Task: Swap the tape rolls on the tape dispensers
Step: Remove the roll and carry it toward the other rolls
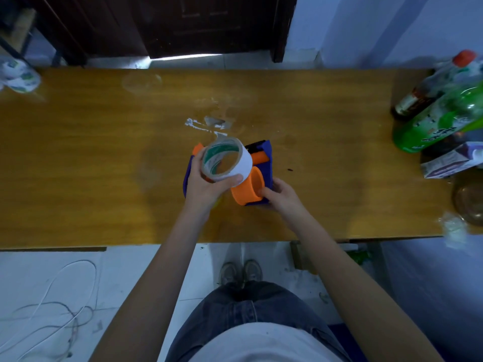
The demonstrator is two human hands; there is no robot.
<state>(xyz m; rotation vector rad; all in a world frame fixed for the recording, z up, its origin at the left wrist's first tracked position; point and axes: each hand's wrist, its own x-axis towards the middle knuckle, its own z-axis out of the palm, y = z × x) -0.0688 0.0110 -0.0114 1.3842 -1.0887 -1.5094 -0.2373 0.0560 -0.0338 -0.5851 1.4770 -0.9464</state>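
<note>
My left hand [206, 182] grips a white tape roll [226, 160] with a green-printed core, held tilted just above the table's middle. Right of it stands a blue tape dispenser [266, 163] with an orange roller and a bare orange hub [248, 189]. My right hand [281, 195] holds this dispenser at its near right corner. Behind the roll and my left hand, a second blue and orange dispenser [193, 158] shows only in part; whether it carries a roll is hidden.
The wooden table [104, 152] has dried white smears [206, 124] behind the dispensers. Bottles [441, 105], a carton [452, 160] and a glass jar [470, 202] crowd the right end. A white and green pack [18, 74] lies at the far left corner. Cables [52, 309] lie on the floor.
</note>
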